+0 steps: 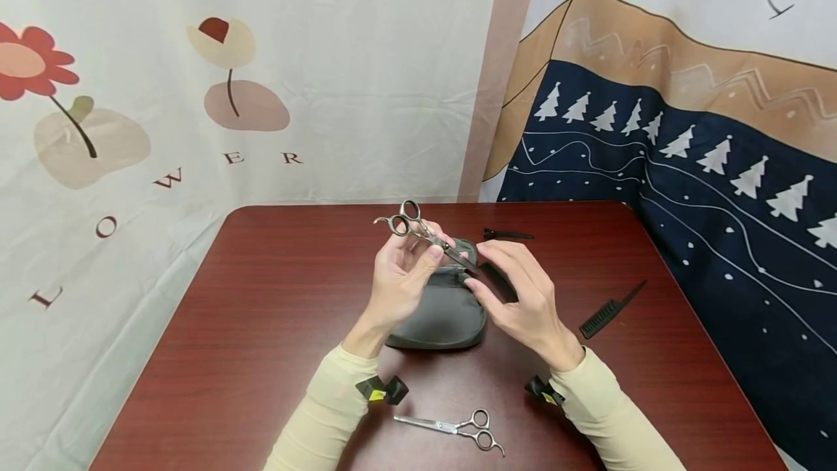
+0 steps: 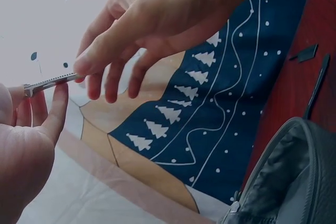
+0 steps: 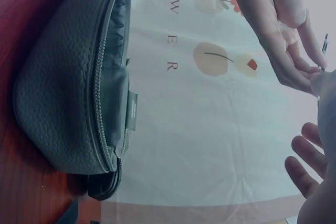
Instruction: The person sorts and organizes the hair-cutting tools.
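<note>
- Left hand (image 1: 400, 280) is gripping the scissors (image 1: 447, 245) over the pouch (image 1: 437, 320), blades pointing to four o'clock!
- Right hand (image 1: 525, 298) is flanking the tip; can't tell whether it's pinching.
- Comb (image 1: 600, 319) is lying at the pouch's three o'clock.

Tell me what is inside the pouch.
In the right wrist view, the open pouch shows lining inside and a tag at its rim. Its side hides the bottom; contents there cannot be told.
</note>
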The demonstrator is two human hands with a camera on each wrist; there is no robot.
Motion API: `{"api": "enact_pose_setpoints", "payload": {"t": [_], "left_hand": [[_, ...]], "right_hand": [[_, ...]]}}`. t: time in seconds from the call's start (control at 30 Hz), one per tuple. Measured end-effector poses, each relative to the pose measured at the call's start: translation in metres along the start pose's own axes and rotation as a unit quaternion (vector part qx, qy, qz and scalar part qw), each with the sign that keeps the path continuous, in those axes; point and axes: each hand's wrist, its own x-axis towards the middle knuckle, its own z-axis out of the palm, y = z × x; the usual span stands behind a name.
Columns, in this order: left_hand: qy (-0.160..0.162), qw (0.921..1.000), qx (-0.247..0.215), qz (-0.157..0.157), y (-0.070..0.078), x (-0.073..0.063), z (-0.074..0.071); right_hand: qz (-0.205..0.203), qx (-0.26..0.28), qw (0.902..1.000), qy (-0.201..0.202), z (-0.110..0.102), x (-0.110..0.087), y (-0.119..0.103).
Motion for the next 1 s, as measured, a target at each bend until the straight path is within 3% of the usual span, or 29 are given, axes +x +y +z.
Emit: {"api": "enact_pose_setpoints", "payload": {"t": [0.2,0.47,0.77,1.0], "left_hand": [[0.010,0.9998,-0.012,-0.015,0.000,-0.001,0.005],[0.013,0.9991,-0.028,-0.029,0.000,-0.001,0.007],[0.007,0.9971,-0.061,-0.044,-0.003,-0.003,0.013],[0.013,0.9966,-0.064,-0.051,-0.006,-0.005,0.015]], "right_hand": [[-0.043,-0.016,0.9981,0.042,0.004,0.004,-0.003],[-0.091,-0.022,0.9937,0.063,0.008,0.007,-0.004],[-0.138,-0.088,0.9824,0.089,0.006,0.005,-0.001],[-0.151,-0.107,0.9771,0.105,0.006,0.003,0.000]]}}
